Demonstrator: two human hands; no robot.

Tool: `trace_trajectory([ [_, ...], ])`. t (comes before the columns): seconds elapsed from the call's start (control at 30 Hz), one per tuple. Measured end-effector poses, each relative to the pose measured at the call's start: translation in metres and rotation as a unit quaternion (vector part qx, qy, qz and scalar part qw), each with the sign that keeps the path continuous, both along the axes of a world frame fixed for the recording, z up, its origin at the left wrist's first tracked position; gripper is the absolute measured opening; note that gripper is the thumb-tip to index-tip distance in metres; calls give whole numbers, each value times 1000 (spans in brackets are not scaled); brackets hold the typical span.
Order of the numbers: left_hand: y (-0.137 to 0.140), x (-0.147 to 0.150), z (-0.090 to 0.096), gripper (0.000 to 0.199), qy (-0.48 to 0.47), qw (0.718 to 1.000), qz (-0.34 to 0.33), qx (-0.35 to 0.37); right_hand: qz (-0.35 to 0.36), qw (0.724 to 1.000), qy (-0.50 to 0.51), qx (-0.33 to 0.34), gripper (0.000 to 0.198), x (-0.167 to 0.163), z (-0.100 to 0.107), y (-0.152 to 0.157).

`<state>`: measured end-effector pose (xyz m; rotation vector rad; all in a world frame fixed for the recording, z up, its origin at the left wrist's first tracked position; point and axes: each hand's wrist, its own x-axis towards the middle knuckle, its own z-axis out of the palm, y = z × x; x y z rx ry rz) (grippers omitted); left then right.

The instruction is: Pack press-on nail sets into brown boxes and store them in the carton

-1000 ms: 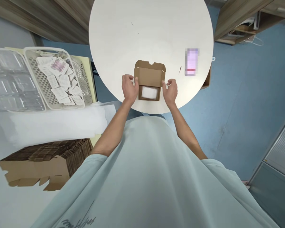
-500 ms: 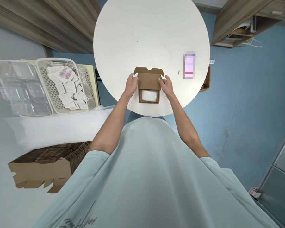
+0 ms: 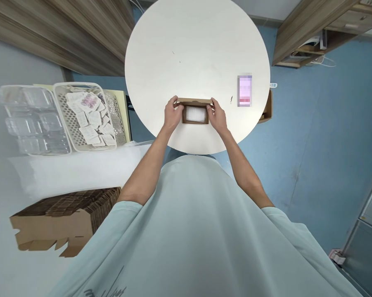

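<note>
A small brown cardboard box (image 3: 195, 122) sits near the front of the round white table (image 3: 198, 37), its lid (image 3: 194, 100) raised along the far side. Inside lies a white wrapped item (image 3: 195, 114); what it is, I cannot make out. My left hand (image 3: 173, 114) grips the box at its left end, fingers up at the lid's corner and thumb lower by the side wall. On the opposite end my right hand (image 3: 217, 115) has the same kind of hold, fingers bent over the lid's right corner.
A phone with a blurred screen (image 3: 245, 90) lies on the table's right. To the left are a white basket of paper packets (image 3: 56, 119), clear plastic containers (image 3: 31, 119), white sheeting (image 3: 80, 171) and a stack of flattened cardboard boxes (image 3: 52, 227). Blue floor (image 3: 309, 136) spreads to the right.
The lid has tilted, so its broad face no longer shows and only a narrow edge is seen. Both hands have shifted their fingers over the lid's corners. The camera view has moved slightly.
</note>
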<state>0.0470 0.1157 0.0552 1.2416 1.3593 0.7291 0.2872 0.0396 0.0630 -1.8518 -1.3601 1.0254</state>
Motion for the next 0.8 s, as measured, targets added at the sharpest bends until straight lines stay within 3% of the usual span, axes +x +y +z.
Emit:
trace_trajectory([
  [0.17,-35,-8,-16,65,43,999,-6,16,17,998,-51,-27,70,-10,0,-40],
  [0.33,-78,-10,-17,64,84,994,-43,52,30,996,-57,-66,66,-23,8,-73],
  [0.57,-113,-21,-2,59,143,983,-78,81,19,993,-84,-76,64,-30,22,-101],
  [0.8,-123,-19,20,50,177,981,-84,-9,27,979,-104,-171,50,-29,29,-109],
])
